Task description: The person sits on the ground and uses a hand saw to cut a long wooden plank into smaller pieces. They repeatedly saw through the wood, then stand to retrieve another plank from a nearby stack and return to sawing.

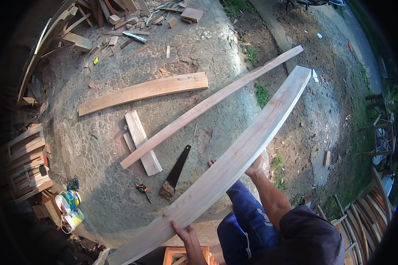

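Observation:
A long, wide pale board [221,176] runs diagonally across the lower right. My left hand [185,232] is closed on its near edge at the bottom, and my right hand [255,167] grips its right edge farther along, its fingers partly hidden by the wood. On the concrete just left of the board lie a hand saw [177,170] and a small tape measure [141,188]. A long thin strip [216,97] rests across a short plank [139,128]. Another plank [141,92] lies on the ground higher up.
Scrap wood [132,17] litters the top left. Stacked wooden pieces [28,159] and buckets [73,218] line the left side. More lumber [365,221] is piled at lower right, below a wooden frame [378,132]. My blue-clad legs [245,221] show below the board, beside dirt and grass [276,172].

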`<action>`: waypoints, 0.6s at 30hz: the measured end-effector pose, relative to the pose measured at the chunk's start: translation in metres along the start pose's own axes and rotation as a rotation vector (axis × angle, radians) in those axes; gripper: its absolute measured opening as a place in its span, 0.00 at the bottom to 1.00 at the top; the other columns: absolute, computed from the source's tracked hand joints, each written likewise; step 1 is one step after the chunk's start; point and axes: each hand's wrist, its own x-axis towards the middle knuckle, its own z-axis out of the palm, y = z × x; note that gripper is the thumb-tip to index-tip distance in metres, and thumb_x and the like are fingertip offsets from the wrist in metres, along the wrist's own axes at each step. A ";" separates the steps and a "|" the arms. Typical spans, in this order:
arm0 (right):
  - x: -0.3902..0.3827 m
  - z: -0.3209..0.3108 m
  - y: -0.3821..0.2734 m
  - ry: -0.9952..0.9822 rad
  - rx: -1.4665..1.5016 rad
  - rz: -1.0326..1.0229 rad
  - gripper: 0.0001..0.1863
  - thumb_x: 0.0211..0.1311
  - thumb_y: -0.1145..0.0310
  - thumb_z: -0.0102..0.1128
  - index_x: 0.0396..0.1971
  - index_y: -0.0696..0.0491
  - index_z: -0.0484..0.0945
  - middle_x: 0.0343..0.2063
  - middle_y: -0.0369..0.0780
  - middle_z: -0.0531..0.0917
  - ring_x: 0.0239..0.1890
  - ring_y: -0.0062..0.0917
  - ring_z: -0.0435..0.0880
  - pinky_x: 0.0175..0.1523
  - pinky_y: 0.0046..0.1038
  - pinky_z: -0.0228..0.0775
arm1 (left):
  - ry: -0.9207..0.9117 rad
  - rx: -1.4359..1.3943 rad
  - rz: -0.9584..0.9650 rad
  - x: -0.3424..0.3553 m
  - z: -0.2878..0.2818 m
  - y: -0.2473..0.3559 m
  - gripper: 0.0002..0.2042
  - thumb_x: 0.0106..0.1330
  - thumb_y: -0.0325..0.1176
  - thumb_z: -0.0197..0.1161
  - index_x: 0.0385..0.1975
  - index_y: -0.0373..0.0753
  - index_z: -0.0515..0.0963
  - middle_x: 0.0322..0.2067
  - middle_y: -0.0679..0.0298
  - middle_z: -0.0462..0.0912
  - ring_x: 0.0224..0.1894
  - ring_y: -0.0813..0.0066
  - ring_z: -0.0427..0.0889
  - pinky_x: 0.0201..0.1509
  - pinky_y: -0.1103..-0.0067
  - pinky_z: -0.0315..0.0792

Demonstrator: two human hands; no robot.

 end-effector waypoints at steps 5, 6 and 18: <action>0.079 0.017 -0.013 0.037 0.083 0.065 0.48 0.68 0.30 0.53 0.73 0.55 0.64 0.68 0.49 0.74 0.70 0.45 0.71 0.78 0.50 0.56 | -0.171 -0.019 -0.040 0.057 0.114 -0.031 0.44 0.61 0.50 0.76 0.75 0.45 0.61 0.71 0.59 0.69 0.73 0.57 0.67 0.77 0.57 0.62; 0.099 0.021 -0.015 0.026 -0.007 0.022 0.46 0.69 0.33 0.56 0.72 0.56 0.64 0.67 0.49 0.75 0.70 0.43 0.72 0.78 0.48 0.57 | -0.186 -0.028 -0.051 0.067 0.136 -0.040 0.43 0.62 0.50 0.75 0.74 0.44 0.61 0.71 0.59 0.69 0.73 0.57 0.67 0.77 0.56 0.63; 0.283 0.058 -0.066 0.308 -0.464 -0.248 0.38 0.59 0.59 0.77 0.63 0.62 0.69 0.55 0.46 0.81 0.56 0.39 0.83 0.62 0.43 0.77 | -0.155 0.102 -0.276 0.198 0.336 -0.132 0.27 0.68 0.53 0.66 0.65 0.50 0.75 0.65 0.66 0.79 0.67 0.60 0.76 0.69 0.54 0.70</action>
